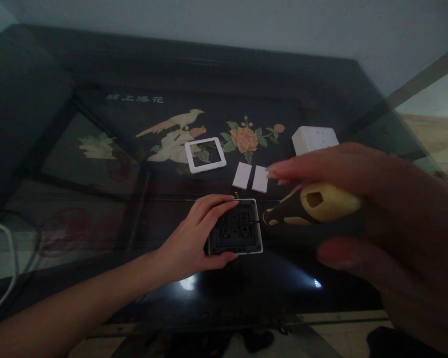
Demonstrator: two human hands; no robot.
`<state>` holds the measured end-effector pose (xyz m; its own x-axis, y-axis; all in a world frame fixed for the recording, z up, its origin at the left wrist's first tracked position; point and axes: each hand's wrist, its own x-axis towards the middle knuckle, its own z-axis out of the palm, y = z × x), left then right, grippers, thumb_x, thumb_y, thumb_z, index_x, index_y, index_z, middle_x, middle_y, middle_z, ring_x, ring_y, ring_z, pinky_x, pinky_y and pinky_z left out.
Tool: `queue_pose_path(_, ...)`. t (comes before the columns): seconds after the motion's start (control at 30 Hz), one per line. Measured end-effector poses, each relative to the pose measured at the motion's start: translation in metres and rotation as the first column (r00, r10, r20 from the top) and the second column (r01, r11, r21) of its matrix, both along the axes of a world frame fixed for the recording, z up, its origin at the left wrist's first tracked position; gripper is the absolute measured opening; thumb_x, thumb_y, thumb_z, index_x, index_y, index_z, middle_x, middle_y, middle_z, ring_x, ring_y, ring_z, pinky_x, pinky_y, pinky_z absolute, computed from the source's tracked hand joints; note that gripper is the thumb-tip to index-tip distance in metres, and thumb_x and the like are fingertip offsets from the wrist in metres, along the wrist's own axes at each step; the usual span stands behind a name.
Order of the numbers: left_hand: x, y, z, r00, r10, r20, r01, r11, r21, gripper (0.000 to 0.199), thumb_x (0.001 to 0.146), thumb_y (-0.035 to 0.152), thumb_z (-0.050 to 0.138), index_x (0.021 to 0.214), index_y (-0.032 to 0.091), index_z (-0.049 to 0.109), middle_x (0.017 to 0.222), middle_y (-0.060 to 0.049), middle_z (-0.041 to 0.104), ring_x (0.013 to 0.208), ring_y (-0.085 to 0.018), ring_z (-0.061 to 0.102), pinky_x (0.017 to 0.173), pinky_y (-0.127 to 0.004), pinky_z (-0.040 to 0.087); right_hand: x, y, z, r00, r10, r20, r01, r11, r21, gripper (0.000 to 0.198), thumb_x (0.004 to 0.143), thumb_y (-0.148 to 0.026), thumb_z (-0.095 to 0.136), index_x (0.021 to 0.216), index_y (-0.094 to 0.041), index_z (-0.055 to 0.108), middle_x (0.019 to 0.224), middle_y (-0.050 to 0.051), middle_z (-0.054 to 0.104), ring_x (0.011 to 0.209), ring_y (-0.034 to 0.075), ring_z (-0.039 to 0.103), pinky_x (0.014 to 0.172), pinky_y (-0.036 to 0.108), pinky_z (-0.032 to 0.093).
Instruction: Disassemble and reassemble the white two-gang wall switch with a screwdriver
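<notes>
Closest to me, my right hand (403, 219) looms large, forefinger and thumb spread wide around a yellow-and-dark screwdriver (326, 203); the thumb stands off the handle, and I can't tell whether the other fingers grip it. Its thin shaft runs to the right side of the switch module (234, 236), which sits on the dark, glossy table (321, 102). My left hand (188, 241) has that module firmly pinched, thumb on the near edge, fingers over the far one. And there, just past those fingertips, a small screw (236, 195)! Farther out, two white plates lie side by side, the left one (242, 176) and the right one (260, 180), the latter partly covered by my right forefinger. Beyond them to the left rests a square white frame (187, 158); over to the right, a white block (315, 136), its near part hidden behind my hand.
</notes>
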<state>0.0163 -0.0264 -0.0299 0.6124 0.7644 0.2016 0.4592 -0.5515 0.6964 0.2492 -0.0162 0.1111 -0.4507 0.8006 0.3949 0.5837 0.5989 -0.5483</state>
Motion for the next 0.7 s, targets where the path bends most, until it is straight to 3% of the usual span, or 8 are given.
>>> queue_pose_path(0.07, 0.000, 0.000, 0.000, 1.000, -0.002, -0.009, 0.002, 1.000, 0.007, 0.079, 0.080, 0.041, 0.073, 0.144, 0.023, 0.031, 0.144, -0.013, 0.042, 0.133, -0.031, 0.040, 0.114, -0.048, 0.038, 0.003, -0.002, 0.004, 0.994, 0.103, -0.025, -0.103, 0.995, -0.002, 0.033, 0.093, -0.023, 0.058, 0.125, -0.031, 0.060, 0.127, -0.007, 0.069, 0.112, 0.014, 0.066, 0.097, 0.019, 0.052)
queue_pose_path(0.17, 0.000, 0.000, 0.000, 1.000, -0.001, -0.015, 0.001, 1.000, 0.011, 0.078, 0.080, 0.040, 0.072, 0.144, 0.024, 0.030, 0.144, -0.012, 0.041, 0.134, -0.031, 0.039, 0.114, -0.049, 0.038, 0.006, -0.004, 0.006, 0.989, 0.147, 0.026, -0.146, 0.988, -0.047, 0.046, 0.092, -0.011, 0.052, 0.127, -0.040, 0.055, 0.126, -0.010, 0.069, 0.111, 0.015, 0.068, 0.095, 0.023, 0.056)
queue_pose_path(0.33, 0.000, 0.001, -0.001, 1.000, 0.004, -0.018, -0.004, 1.000, 0.004, 0.080, 0.079, 0.040, 0.072, 0.145, 0.026, 0.029, 0.144, -0.012, 0.042, 0.132, -0.032, 0.041, 0.112, -0.051, 0.040, -0.001, -0.004, 0.001, 0.999, 0.046, 0.000, -0.046, 0.999, 0.027, 0.026, 0.086, -0.018, 0.068, 0.104, -0.036, 0.059, 0.094, -0.011, 0.073, 0.085, 0.013, 0.072, 0.075, 0.021, 0.058)
queue_pose_path(0.5, 0.000, 0.000, -0.001, 1.000, 0.006, -0.006, -0.006, 1.000, -0.003, 0.078, 0.080, 0.041, 0.072, 0.144, 0.024, 0.032, 0.144, -0.012, 0.042, 0.132, -0.032, 0.042, 0.112, -0.050, 0.040, -0.004, 0.001, -0.003, 0.998, -0.033, -0.047, 0.035, 0.999, 0.040, 0.017, 0.084, -0.028, 0.074, 0.090, -0.030, 0.058, 0.080, -0.010, 0.068, 0.071, 0.010, 0.067, 0.067, 0.021, 0.053)
queue_pose_path(0.7, 0.000, 0.001, 0.000, 1.000, -0.004, -0.005, 0.004, 1.000, -0.025, 0.078, 0.080, 0.039, 0.073, 0.145, 0.026, 0.031, 0.144, -0.012, 0.042, 0.133, -0.032, 0.041, 0.113, -0.053, 0.039, 0.002, 0.010, 0.001, 0.991, -0.014, 0.131, 0.015, 1.000, -0.004, 0.030, 0.073, -0.051, 0.078, 0.072, -0.027, 0.061, 0.064, -0.006, 0.063, 0.051, 0.012, 0.060, 0.054, 0.025, 0.054)
